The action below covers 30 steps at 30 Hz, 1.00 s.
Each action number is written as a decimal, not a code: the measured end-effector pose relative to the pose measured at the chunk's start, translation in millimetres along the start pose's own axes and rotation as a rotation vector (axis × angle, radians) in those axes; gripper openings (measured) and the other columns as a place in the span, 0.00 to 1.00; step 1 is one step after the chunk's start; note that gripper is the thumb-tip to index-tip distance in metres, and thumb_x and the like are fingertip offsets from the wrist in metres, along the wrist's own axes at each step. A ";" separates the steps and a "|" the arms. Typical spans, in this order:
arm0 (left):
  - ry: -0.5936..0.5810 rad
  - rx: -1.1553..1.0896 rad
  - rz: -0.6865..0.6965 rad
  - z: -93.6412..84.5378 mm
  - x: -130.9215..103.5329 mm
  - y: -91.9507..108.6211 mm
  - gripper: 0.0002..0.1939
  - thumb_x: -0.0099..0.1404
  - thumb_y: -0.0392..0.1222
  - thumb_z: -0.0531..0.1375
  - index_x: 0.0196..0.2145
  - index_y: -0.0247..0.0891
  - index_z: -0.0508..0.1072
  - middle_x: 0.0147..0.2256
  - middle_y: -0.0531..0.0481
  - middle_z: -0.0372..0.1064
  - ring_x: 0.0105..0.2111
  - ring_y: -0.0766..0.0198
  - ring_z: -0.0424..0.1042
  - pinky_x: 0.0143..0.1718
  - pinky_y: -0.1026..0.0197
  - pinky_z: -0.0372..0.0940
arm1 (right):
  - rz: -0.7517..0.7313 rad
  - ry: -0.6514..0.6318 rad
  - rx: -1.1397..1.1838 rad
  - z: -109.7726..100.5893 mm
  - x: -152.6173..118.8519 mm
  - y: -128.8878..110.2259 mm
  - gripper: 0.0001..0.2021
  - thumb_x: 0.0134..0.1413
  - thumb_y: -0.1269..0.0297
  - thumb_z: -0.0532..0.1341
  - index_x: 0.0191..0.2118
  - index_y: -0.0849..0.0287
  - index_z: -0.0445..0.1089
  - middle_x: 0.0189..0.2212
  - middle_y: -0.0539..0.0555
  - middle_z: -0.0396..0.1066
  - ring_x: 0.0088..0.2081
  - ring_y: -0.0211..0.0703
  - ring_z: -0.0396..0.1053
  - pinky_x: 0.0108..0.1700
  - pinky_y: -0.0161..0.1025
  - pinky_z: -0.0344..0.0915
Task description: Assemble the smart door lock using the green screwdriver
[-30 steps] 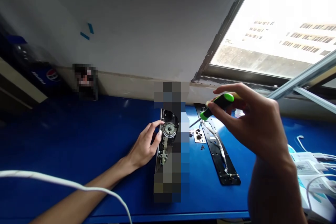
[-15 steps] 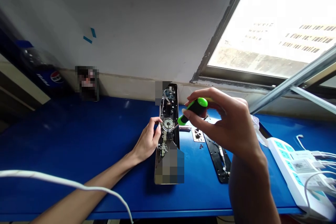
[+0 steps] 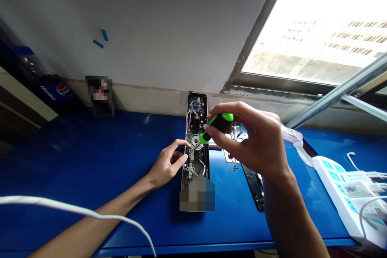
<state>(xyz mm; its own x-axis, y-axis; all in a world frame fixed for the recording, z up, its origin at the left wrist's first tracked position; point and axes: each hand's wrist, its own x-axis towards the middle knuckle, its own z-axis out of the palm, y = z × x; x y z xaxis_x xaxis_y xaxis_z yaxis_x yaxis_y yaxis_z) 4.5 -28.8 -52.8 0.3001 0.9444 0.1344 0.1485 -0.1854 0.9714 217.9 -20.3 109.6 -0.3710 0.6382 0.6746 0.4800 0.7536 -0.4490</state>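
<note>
A long, narrow electronic door lock (image 3: 198, 124) lies opened on the blue table, its circuit board, wires and round metal part exposed. My left hand (image 3: 168, 164) is at its left edge, thumb and index finger resting on the side near the round part. Above the lock, my right hand (image 3: 256, 141) grips a green-and-black screwdriver (image 3: 222, 123) between thumb and fingers. The shaft slants down to the left, its tip close to the left fingertips, just below the round part. Whether the tip sits in a screw is too small to tell. Blurring covers the lock's near end.
Right of the lock lie a metal plate (image 3: 231, 156), small screws (image 3: 235, 167) and a black cover plate (image 3: 255, 193). Farther right is a white power strip (image 3: 335, 193) with plugs. A white cable (image 3: 75, 209) crosses the lower left. A Pepsi bottle (image 3: 54, 84) stands at the back left.
My right hand has brought the screwdriver left and its tip down to the lock beside my left fingers. The left thumb and index finger have shifted slightly along the lock's edge.
</note>
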 end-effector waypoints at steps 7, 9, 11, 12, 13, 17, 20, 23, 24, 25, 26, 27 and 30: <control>-0.002 -0.019 0.016 -0.9 -0.4 1.5 0.11 0.72 0.43 0.58 0.51 0.40 0.70 0.34 0.52 0.71 0.29 0.65 0.70 0.34 0.62 0.65 | -0.032 -0.011 -0.033 7.5 1.6 -1.4 0.08 0.57 0.68 0.70 0.43 0.60 0.77 0.33 0.49 0.79 0.29 0.34 0.74 0.34 0.34 0.74; 0.001 -0.005 0.016 -0.8 -0.7 1.3 0.12 0.73 0.42 0.58 0.52 0.41 0.70 0.31 0.54 0.70 0.29 0.65 0.69 0.33 0.62 0.65 | -0.041 -0.014 -0.051 8.0 1.3 -2.1 0.08 0.57 0.68 0.70 0.43 0.59 0.77 0.33 0.49 0.79 0.29 0.34 0.73 0.34 0.34 0.74; -0.001 0.010 0.021 -0.8 -1.0 1.2 0.11 0.73 0.42 0.57 0.51 0.41 0.71 0.31 0.53 0.71 0.30 0.64 0.70 0.34 0.61 0.66 | -0.042 -0.016 -0.072 8.4 1.0 -2.0 0.08 0.58 0.68 0.69 0.43 0.58 0.77 0.33 0.49 0.80 0.29 0.35 0.74 0.34 0.35 0.74; -0.002 0.015 0.023 -0.9 -1.2 1.3 0.11 0.73 0.42 0.57 0.51 0.40 0.72 0.32 0.52 0.72 0.31 0.63 0.71 0.35 0.61 0.67 | -0.042 -0.018 -0.080 8.9 0.8 -1.6 0.07 0.58 0.67 0.69 0.43 0.58 0.77 0.33 0.49 0.80 0.30 0.35 0.74 0.34 0.35 0.74; -0.002 0.018 0.023 -1.0 -1.3 1.3 0.11 0.73 0.43 0.57 0.51 0.40 0.72 0.34 0.52 0.73 0.32 0.62 0.72 0.36 0.60 0.67 | -0.045 -0.020 -0.084 9.4 0.8 -1.0 0.08 0.58 0.67 0.69 0.44 0.57 0.77 0.33 0.49 0.80 0.30 0.36 0.74 0.34 0.35 0.75; 0.008 0.019 0.028 -0.7 -1.5 1.7 0.12 0.73 0.43 0.57 0.52 0.40 0.72 0.36 0.51 0.74 0.33 0.62 0.74 0.38 0.59 0.69 | -0.067 -0.019 -0.092 11.2 0.5 2.0 0.08 0.60 0.65 0.68 0.45 0.57 0.77 0.34 0.49 0.80 0.29 0.34 0.72 0.35 0.34 0.74; 0.024 0.032 0.036 -0.1 -1.1 1.2 0.12 0.72 0.43 0.58 0.51 0.40 0.72 0.35 0.51 0.74 0.32 0.62 0.74 0.38 0.59 0.69 | -0.079 -0.044 -0.079 10.6 0.0 2.5 0.09 0.61 0.66 0.68 0.47 0.56 0.77 0.36 0.49 0.80 0.29 0.34 0.72 0.36 0.34 0.74; 0.031 0.040 0.051 0.7 -0.8 -0.1 0.12 0.72 0.43 0.58 0.51 0.40 0.73 0.34 0.51 0.73 0.32 0.62 0.73 0.37 0.59 0.69 | -0.131 -0.088 -0.086 10.7 -0.5 2.0 0.10 0.62 0.66 0.67 0.48 0.56 0.76 0.39 0.51 0.79 0.32 0.35 0.73 0.35 0.34 0.72; 0.031 0.041 0.054 0.9 -0.8 -0.6 0.12 0.73 0.43 0.58 0.51 0.40 0.73 0.34 0.52 0.73 0.32 0.62 0.73 0.37 0.60 0.69 | -0.152 -0.086 -0.118 11.7 -0.7 1.9 0.08 0.62 0.66 0.67 0.47 0.56 0.75 0.38 0.52 0.79 0.32 0.35 0.72 0.35 0.34 0.71; 0.032 0.042 0.056 1.1 -0.8 -1.0 0.12 0.73 0.42 0.57 0.51 0.40 0.73 0.33 0.52 0.72 0.32 0.62 0.73 0.37 0.60 0.68 | -0.173 -0.073 -0.162 13.3 -1.0 1.9 0.07 0.63 0.65 0.67 0.45 0.57 0.75 0.37 0.52 0.78 0.31 0.35 0.70 0.33 0.34 0.69; 0.033 0.040 0.055 1.4 -0.8 -1.5 0.12 0.73 0.42 0.57 0.51 0.39 0.72 0.32 0.52 0.71 0.32 0.62 0.73 0.36 0.60 0.68 | -0.191 -0.054 -0.216 15.5 -1.2 1.9 0.06 0.63 0.63 0.67 0.43 0.57 0.75 0.35 0.53 0.76 0.29 0.35 0.68 0.31 0.34 0.67; 0.034 0.038 0.056 1.6 -0.9 -1.9 0.11 0.73 0.42 0.57 0.51 0.39 0.72 0.31 0.53 0.71 0.32 0.62 0.72 0.36 0.60 0.68 | -0.205 -0.033 -0.270 18.1 -1.5 1.9 0.06 0.63 0.61 0.67 0.40 0.58 0.74 0.34 0.53 0.75 0.28 0.34 0.67 0.29 0.34 0.65; 0.028 0.027 0.056 1.9 -0.7 -3.0 0.11 0.73 0.42 0.57 0.51 0.39 0.72 0.31 0.53 0.70 0.31 0.63 0.71 0.34 0.61 0.66 | -0.220 0.012 -0.384 26.2 -2.5 1.5 0.12 0.65 0.55 0.66 0.35 0.58 0.72 0.30 0.52 0.74 0.25 0.33 0.62 0.26 0.34 0.61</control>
<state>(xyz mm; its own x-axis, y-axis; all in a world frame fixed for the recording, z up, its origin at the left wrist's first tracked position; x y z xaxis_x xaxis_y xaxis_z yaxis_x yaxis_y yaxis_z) 5.6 -29.5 -56.1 0.2820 0.9395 0.1944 0.1574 -0.2452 0.9566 198.8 -16.6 91.9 -0.4890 0.4655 0.7377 0.6521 0.7568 -0.0453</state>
